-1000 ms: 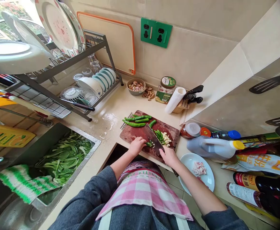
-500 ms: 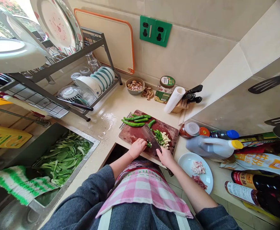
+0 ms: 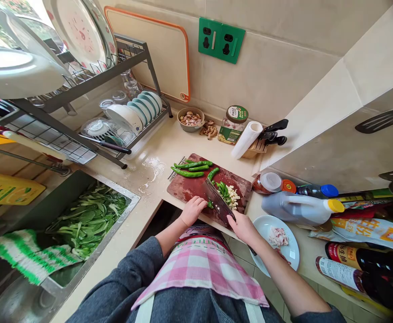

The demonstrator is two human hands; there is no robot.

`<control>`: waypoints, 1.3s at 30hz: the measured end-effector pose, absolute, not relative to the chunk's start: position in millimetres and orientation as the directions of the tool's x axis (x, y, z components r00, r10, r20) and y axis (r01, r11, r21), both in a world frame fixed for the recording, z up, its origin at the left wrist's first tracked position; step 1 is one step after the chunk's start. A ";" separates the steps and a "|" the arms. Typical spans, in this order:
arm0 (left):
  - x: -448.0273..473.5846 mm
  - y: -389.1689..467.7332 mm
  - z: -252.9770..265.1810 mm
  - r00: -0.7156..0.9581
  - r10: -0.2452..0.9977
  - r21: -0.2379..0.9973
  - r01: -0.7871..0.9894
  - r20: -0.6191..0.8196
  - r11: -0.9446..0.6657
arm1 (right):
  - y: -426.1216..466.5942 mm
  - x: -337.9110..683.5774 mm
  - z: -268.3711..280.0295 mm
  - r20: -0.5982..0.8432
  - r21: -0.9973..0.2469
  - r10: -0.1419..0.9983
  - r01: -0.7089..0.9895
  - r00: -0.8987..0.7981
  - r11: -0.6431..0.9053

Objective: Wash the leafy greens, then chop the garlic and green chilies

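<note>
My right hand [image 3: 242, 228] grips the handle of a cleaver [image 3: 218, 202], whose dark blade slants over the red-brown cutting board [image 3: 189, 193]. Just left of the blade, my left hand [image 3: 195, 210] has its fingers closed on a green chili piece [image 3: 210, 204], mostly hidden by the fingertips. Chopped green chili [image 3: 222, 188] and diced garlic [image 3: 232, 196] lie right of the blade. Several whole green chilies [image 3: 190, 173] rest at the board's far left, and another chili [image 3: 213, 173] lies near the blade's far end.
A plate with chopped meat [image 3: 293, 242] stands right of the board, beside bottles and a jug [image 3: 287, 207]. Behind are a bowl of garlic [image 3: 190, 127], ginger, paper towels [image 3: 248, 139] and a knife block. Leafy greens [image 3: 92, 224] fill the sink at left, below the dish rack [image 3: 145, 58].
My right hand has shifted slightly right and nearer to me with the cleaver, and more of the blade's flat side shows. My left hand stays almost in place.
</note>
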State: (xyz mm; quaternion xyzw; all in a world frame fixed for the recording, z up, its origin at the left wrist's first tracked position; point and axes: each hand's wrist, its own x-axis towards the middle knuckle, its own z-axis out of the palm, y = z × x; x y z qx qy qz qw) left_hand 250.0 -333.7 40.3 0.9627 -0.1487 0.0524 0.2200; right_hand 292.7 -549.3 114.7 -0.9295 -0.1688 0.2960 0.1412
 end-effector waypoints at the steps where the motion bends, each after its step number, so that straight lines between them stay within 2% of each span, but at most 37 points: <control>1: 250.9 -333.8 39.6 0.954 -0.248 0.415 -0.296 0.165 -0.860 | -544.8 290.7 112.5 -0.506 -0.330 0.389 0.244 0.769 -0.912; 5: 253.2 -330.9 39.5 0.959 -0.235 0.419 -0.280 0.155 -0.864 | -522.7 289.1 107.0 -0.505 -0.245 0.328 0.231 0.799 -0.941; 12: 255.3 -325.7 47.2 0.968 -0.223 0.409 -0.250 0.112 -0.878 | -524.6 303.6 118.8 -0.502 -0.333 0.415 0.273 0.759 -0.903; 17: 256.0 -328.4 41.4 0.971 -0.209 0.417 -0.240 0.118 -0.877 | -515.6 291.7 113.8 -0.535 -0.243 0.291 0.185 0.793 -0.952; 23: 262.5 -335.4 38.3 0.977 -0.199 0.406 -0.215 0.082 -0.888 | -514.2 299.1 126.4 -0.515 -0.246 0.382 0.294 0.768 -0.924; 28: 261.1 -334.2 42.3 0.974 -0.194 0.440 -0.224 0.114 -0.870 | -508.7 289.3 123.6 -0.514 -0.151 0.287 0.243 0.808 -0.958; 31: 257.9 -323.0 41.8 0.978 -0.156 0.431 -0.202 0.140 -0.879 | -504.6 288.0 125.2 -0.512 -0.155 0.319 0.280 0.797 -0.947; 39: 255.7 -316.4 35.8 0.983 -0.181 0.409 -0.177 0.028 -0.895 | -499.1 284.9 125.9 -0.525 -0.129 0.271 0.240 0.807 -0.962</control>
